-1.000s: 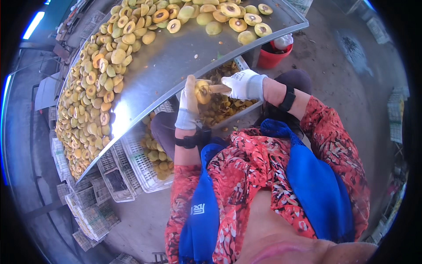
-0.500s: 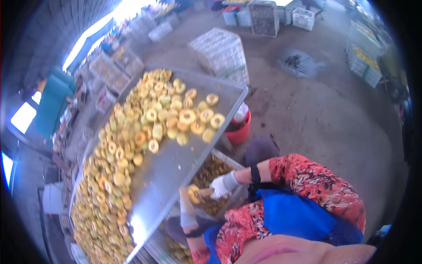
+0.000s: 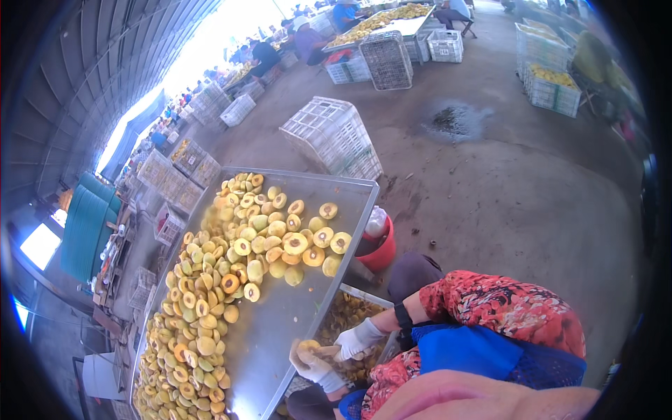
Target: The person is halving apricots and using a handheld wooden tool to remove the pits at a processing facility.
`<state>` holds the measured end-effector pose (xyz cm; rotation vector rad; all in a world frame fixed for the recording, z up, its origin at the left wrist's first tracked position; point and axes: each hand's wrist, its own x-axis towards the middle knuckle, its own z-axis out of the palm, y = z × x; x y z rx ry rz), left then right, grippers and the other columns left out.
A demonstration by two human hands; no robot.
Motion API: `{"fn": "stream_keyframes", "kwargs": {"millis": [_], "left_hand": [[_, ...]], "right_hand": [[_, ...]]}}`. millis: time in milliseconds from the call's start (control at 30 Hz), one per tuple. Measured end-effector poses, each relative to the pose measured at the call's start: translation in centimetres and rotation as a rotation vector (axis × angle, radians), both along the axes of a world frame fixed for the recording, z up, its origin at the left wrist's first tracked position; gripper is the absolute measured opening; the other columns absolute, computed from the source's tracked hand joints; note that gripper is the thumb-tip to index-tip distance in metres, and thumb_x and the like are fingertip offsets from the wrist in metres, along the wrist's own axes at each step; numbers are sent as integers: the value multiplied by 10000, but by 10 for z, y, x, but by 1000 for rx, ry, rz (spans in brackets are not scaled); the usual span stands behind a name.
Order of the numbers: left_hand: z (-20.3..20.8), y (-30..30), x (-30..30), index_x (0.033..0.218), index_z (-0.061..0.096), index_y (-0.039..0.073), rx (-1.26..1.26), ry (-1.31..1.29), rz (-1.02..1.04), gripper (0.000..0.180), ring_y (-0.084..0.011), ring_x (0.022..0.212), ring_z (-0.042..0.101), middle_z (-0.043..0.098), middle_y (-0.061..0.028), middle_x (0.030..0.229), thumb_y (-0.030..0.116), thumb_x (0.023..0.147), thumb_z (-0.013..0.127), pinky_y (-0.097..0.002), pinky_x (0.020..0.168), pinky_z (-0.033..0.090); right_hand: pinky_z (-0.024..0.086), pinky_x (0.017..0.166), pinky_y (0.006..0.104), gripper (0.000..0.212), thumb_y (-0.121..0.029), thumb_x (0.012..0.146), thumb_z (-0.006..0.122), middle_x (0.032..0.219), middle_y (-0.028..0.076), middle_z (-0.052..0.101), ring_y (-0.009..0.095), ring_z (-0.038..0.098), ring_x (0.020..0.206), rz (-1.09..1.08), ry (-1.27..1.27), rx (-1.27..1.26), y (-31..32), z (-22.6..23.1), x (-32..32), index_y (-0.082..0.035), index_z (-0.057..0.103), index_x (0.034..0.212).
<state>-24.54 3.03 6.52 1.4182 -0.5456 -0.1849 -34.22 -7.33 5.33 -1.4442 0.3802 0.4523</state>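
Note:
My left hand [image 3: 316, 369], in a white glove with the fingertips bare, is closed around a yellow halved peach [image 3: 308, 346] beside the near edge of the metal table [image 3: 273, 316]. My right hand [image 3: 359, 340], gloved the same way, reaches in from the right with its fingers closed and pointed at that fruit. Whether a small tool is between those fingers is too blurred to make out. Many yellow peach halves [image 3: 203, 315] cover the table's left and far side, several showing a brown pit or hollow. Under my hands stands a crate [image 3: 381, 299] of brownish-yellow pieces.
A red bucket [image 3: 380, 253] with a clear bag stands off the table's right corner. Beyond it is a white plastic crate [image 3: 334, 133]. Further off are stacked crates [image 3: 553, 94], another fruit table [image 3: 402, 29] with people, and a wet patch [image 3: 455, 120] on the floor.
The view has tilted, so the table sits lower and more of the hall shows. My left hand has turned, its fingers now around the fruit; both hands remain close together over the crate.

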Motion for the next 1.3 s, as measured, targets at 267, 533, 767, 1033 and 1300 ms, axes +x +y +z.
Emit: {"fn": "stream_keyframes", "kwargs": {"millis": [267,533,767,1033,1300], "left_hand": [[14,4,17,982,634,-5,211,-325,-237,415,-124,738,569,637,-52,885,399,961,541,-256,661,477],[-1,10,37,997,633,-37,131,-348,-462,366,-157,765,618,662,-97,888,309,976,515,-282,665,509],[3,-32,7,1205,524,13,-220,574,-312,708,-174,562,573,635,-99,834,649,920,397,-272,474,472],[20,80,96,1170,551,139,-174,493,220,615,-127,518,497,631,-55,838,672,908,392,-203,402,354],[75,109,150,1240,573,69,1389,-476,333,572,-349,1097,566,602,-185,1173,519,887,549,-422,927,443]], "right_hand": [[221,313,236,357,-430,858,549,462,-77,367,55,324,313,46,19,156,-2,-10,-3,-101,689,850],[265,325,192,292,-278,961,522,530,-35,419,54,364,375,384,-66,893,-23,-40,-8,7,590,955],[286,363,239,239,-289,911,605,552,-24,502,64,393,387,99,-37,380,-28,25,-26,-55,649,892],[468,466,305,440,-455,847,588,773,67,637,156,574,538,178,217,-193,-12,-35,-13,-69,630,1056],[502,460,308,421,-405,874,596,584,54,635,175,619,467,-68,98,-212,-37,-12,-18,-1,610,988]]}}
